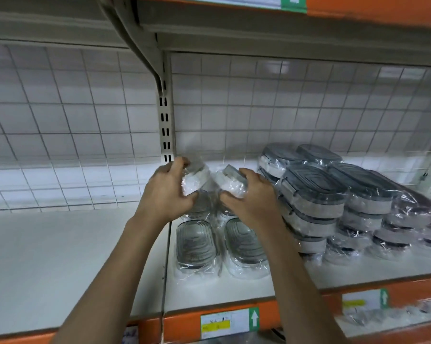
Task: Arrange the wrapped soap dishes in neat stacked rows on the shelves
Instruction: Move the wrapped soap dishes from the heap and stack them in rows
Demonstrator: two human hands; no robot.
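The left hand (166, 192) has its fingers curled round one wrapped soap dish (193, 177), held tilted above the back of the shelf (234, 291), just right of the slotted upright (165, 125). Beside it the right hand (250, 197) clamps a second wrapped dish (231, 181) the same way. Below them two dishes (196, 244) lie flat side by side near the front edge, with more partly hidden behind. Further right stand the finished stacks (313, 202). To do this well, level each dish before lowering it, seat it squarely on the one beneath, and keep loose wrap from bunching between layers, which would probably tip the pile.
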